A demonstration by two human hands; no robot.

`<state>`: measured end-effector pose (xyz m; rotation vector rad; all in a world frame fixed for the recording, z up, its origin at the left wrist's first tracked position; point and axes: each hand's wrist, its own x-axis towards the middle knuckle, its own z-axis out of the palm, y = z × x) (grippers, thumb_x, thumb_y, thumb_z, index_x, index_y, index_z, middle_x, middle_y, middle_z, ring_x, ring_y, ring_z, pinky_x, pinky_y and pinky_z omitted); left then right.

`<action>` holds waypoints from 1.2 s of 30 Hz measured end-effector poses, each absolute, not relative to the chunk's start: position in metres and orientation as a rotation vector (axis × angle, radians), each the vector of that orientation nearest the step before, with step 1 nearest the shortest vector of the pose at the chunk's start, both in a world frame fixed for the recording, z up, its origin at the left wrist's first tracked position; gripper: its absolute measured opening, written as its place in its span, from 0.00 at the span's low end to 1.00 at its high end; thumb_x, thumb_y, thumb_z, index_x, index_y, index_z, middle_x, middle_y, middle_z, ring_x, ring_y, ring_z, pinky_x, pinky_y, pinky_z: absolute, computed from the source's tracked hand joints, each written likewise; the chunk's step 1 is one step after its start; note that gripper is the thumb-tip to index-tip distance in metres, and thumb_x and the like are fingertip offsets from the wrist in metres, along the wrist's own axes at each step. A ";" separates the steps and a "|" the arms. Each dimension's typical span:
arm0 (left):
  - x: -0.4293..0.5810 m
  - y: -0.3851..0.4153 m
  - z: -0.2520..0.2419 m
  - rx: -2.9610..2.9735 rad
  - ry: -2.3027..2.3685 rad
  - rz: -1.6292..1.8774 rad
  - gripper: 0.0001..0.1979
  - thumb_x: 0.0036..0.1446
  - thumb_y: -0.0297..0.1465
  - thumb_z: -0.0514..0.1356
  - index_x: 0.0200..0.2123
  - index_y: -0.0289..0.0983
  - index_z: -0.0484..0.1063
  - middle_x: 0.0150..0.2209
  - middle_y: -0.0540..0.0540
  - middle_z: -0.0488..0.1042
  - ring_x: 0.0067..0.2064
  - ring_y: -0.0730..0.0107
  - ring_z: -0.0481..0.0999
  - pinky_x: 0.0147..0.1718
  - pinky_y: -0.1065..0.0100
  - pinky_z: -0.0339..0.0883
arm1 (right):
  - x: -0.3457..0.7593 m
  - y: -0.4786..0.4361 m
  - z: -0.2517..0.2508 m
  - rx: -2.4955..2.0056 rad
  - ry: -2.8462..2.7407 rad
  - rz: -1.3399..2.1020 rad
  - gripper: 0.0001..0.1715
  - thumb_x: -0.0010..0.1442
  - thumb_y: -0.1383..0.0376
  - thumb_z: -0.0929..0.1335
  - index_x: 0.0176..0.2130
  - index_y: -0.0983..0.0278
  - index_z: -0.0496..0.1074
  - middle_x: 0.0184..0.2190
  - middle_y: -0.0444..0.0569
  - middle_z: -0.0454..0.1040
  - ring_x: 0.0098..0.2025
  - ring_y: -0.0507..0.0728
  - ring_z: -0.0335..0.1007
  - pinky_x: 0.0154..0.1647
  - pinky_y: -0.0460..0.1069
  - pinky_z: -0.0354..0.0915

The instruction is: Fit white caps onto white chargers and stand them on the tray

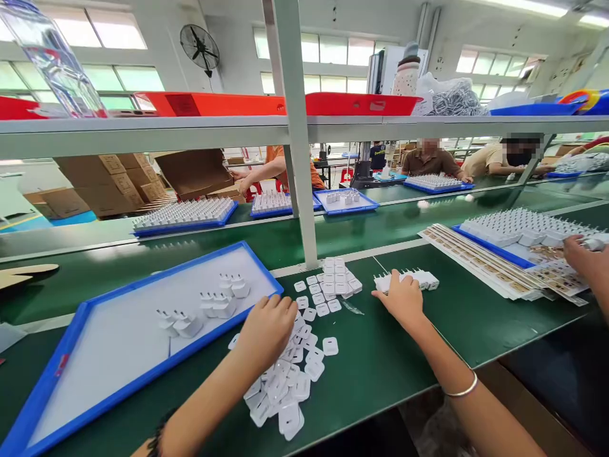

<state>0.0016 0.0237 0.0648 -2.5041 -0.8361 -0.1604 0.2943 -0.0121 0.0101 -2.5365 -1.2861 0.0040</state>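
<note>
My left hand (269, 327) is closed, fingers curled down at the upper edge of a heap of white square plastic covers (290, 384); its fingertips are hidden, so what it pinches does not show. Flatter rows of the same covers (335, 279) lie just beyond, some stacked. My right hand (402, 297) grips the left part of a row of white plug adapters (428, 280), whose metal pins point up. To the left, a blue-rimmed white tray (109, 355) holds several more upright adapters (219, 305).
Cardboard sheets (476, 263) lie at right under a tray of adapters (528, 227), where another person's hand (590, 260) reaches in. A shelf post (301, 190) rises from the green bench (371, 355). Filled trays (185, 214) stand beyond; red bins (219, 105) sit on the shelf.
</note>
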 end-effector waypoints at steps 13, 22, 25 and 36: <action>0.043 0.008 0.011 -2.721 -0.639 -0.743 0.31 0.60 0.32 0.57 0.64 0.28 0.55 0.62 0.31 0.66 0.62 0.43 0.66 0.58 0.48 0.62 | 0.213 -0.043 0.060 -2.071 -1.765 0.142 0.32 0.52 0.61 0.68 0.55 0.65 0.61 0.47 0.59 0.75 0.47 0.66 0.75 0.39 0.52 0.65; 0.012 0.030 0.012 -3.015 -0.829 -1.228 0.25 0.54 0.22 0.54 0.56 0.36 0.66 0.54 0.35 0.75 0.54 0.52 0.76 0.50 0.54 0.72 | 0.155 -0.017 0.080 -1.730 -2.000 0.483 0.46 0.46 0.64 0.70 0.62 0.70 0.57 0.47 0.62 0.75 0.49 0.69 0.72 0.46 0.56 0.65; 0.000 0.037 0.025 -3.040 -0.832 -1.272 0.20 0.57 0.24 0.56 0.54 0.36 0.68 0.52 0.38 0.76 0.52 0.56 0.77 0.49 0.59 0.72 | 0.167 0.003 0.087 -1.607 -2.038 0.734 0.48 0.49 0.58 0.72 0.64 0.67 0.56 0.42 0.57 0.76 0.44 0.66 0.73 0.43 0.55 0.66; -0.029 0.071 0.037 -2.869 -1.340 -1.751 0.10 0.52 0.28 0.66 0.40 0.38 0.78 0.40 0.45 0.82 0.41 0.60 0.80 0.41 0.63 0.72 | 0.186 0.114 0.075 -1.294 -2.070 1.398 0.18 0.60 0.54 0.70 0.42 0.65 0.76 0.38 0.50 0.77 0.37 0.55 0.74 0.38 0.48 0.70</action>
